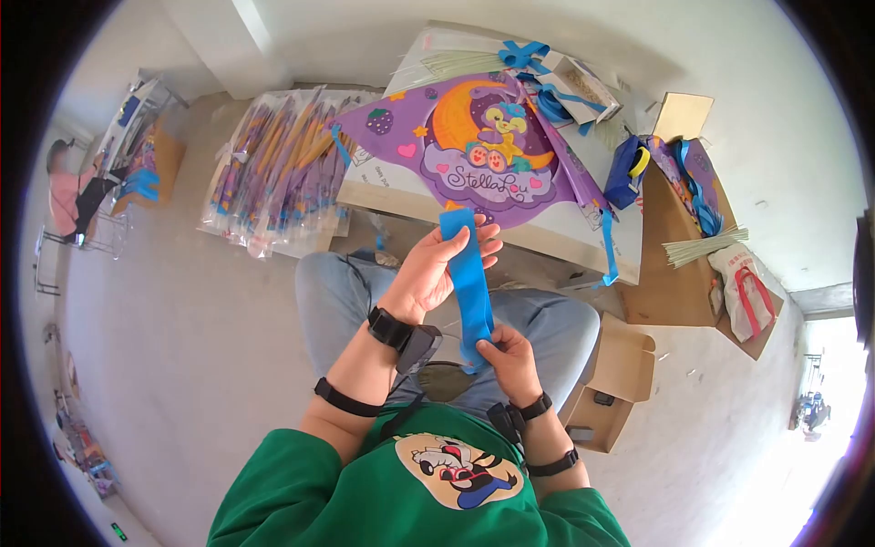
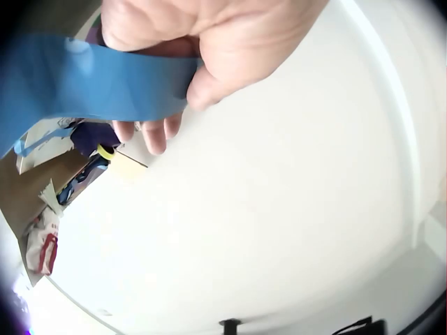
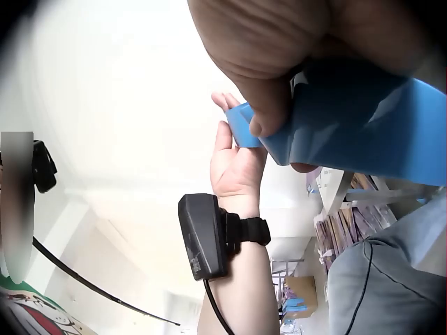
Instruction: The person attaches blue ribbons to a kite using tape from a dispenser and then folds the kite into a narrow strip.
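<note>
Your left hand (image 1: 428,273) pinches the blue ribbon (image 1: 469,278) near its top, and your right hand (image 1: 512,366) pinches it lower down, above your jeans (image 1: 333,292). It looks light, limp and slightly slick; a flat thumb-and-finger hold near each end should suit it.

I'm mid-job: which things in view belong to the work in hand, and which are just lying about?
Work in hand:
- Blue ribbon, held by the left hand and right hand
- Purple kite, probably: blue strips hang from its corners

Apparently just lying about:
- White bag
- Small open box
</note>
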The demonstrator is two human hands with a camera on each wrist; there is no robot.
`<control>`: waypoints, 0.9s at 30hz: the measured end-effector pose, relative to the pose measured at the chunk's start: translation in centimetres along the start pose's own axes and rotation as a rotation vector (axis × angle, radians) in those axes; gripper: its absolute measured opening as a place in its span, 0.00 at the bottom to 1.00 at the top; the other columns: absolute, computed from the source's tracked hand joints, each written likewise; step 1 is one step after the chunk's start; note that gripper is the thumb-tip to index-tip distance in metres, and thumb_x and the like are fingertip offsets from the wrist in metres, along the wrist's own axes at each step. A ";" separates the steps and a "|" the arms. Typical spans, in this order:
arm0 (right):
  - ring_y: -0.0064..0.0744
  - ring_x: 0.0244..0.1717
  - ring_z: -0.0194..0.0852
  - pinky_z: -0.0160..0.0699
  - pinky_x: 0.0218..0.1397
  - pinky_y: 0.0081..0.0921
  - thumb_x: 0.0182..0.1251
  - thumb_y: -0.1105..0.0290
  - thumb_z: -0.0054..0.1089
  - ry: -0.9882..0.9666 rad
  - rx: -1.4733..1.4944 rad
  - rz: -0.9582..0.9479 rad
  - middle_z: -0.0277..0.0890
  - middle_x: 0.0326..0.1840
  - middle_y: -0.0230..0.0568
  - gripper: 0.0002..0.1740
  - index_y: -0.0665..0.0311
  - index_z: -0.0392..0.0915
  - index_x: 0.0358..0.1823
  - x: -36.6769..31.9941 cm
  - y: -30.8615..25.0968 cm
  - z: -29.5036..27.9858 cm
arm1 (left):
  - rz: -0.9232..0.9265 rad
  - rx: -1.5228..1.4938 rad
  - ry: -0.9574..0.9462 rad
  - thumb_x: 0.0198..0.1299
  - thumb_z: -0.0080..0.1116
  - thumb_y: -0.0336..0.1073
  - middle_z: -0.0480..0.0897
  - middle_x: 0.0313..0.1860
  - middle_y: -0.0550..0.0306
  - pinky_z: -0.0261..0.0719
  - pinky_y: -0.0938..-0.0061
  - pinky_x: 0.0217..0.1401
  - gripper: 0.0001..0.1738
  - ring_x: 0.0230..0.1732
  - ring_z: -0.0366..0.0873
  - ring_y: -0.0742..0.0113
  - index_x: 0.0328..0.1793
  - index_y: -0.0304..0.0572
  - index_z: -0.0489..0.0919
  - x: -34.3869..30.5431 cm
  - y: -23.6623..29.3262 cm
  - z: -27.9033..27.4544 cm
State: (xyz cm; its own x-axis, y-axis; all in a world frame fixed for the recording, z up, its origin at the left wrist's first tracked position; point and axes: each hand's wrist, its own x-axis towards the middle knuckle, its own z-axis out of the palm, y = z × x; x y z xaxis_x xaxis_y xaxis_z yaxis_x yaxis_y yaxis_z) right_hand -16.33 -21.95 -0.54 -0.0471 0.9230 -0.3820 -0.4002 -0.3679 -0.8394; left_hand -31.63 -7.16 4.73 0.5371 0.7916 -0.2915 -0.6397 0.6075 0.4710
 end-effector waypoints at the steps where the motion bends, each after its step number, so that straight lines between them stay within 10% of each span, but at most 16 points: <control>1: 0.14 0.32 0.70 0.72 0.35 0.14 0.64 0.76 0.63 -0.015 -0.050 -0.004 0.75 0.31 0.27 0.05 0.64 0.74 0.34 0.0 0.5 -0.6 | 0.042 0.069 0.017 0.69 0.53 0.35 0.77 0.60 0.47 0.74 0.57 0.65 0.21 0.60 0.76 0.54 0.66 0.40 0.70 -0.1 -0.1 0.1; 9: 0.18 0.49 0.69 0.68 0.53 0.17 0.68 0.73 0.58 0.036 -0.059 -0.212 0.75 0.43 0.33 0.13 0.65 0.73 0.52 2.3 -4.3 -0.2 | 0.153 0.494 0.005 0.68 0.54 0.32 0.81 0.55 0.49 0.80 0.70 0.55 0.15 0.52 0.82 0.60 0.59 0.35 0.75 -2.6 -1.3 2.4; 12: 0.24 0.49 0.72 0.70 0.55 0.23 0.71 0.58 0.56 -0.046 0.063 -0.288 0.76 0.49 0.39 0.20 0.68 0.72 0.52 3.5 -8.1 0.5 | 0.162 0.728 0.012 0.65 0.57 0.30 0.85 0.45 0.55 0.79 0.77 0.48 0.12 0.45 0.82 0.71 0.53 0.35 0.80 -2.9 -2.4 2.7; 18: 0.12 0.25 0.72 0.67 0.21 0.11 0.68 0.68 0.62 0.152 0.062 -0.274 0.78 0.29 0.27 0.08 0.65 0.77 0.42 4.6 -10.0 3.1 | 0.019 1.136 0.076 0.61 0.61 0.32 0.84 0.32 0.64 0.75 0.82 0.39 0.08 0.35 0.78 0.81 0.43 0.38 0.84 -3.8 -3.7 3.2; 23: 0.12 0.21 0.70 0.65 0.17 0.11 0.67 0.68 0.62 0.150 0.012 -0.157 0.78 0.27 0.28 0.08 0.65 0.77 0.40 3.7 -10.3 3.0 | 0.044 0.587 -0.039 0.68 0.55 0.37 0.84 0.33 0.62 0.76 0.81 0.42 0.13 0.37 0.78 0.79 0.46 0.33 0.82 -4.0 -4.6 2.0; 27: 0.11 0.21 0.69 0.64 0.16 0.10 0.67 0.67 0.62 0.128 0.038 -0.205 0.78 0.28 0.29 0.08 0.65 0.78 0.39 3.6 -10.3 2.8 | 0.074 0.716 -0.073 0.70 0.54 0.39 0.84 0.34 0.62 0.76 0.82 0.41 0.15 0.37 0.77 0.80 0.47 0.32 0.82 -3.8 -4.4 2.1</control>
State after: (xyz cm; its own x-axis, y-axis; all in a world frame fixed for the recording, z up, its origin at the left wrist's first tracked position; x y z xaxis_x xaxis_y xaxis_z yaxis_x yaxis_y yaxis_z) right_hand -14.92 -14.55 7.78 0.1544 0.9550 -0.2533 -0.4239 -0.1675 -0.8901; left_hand -29.70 -12.99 5.56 0.5575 0.8074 -0.1928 -0.1720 0.3396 0.9247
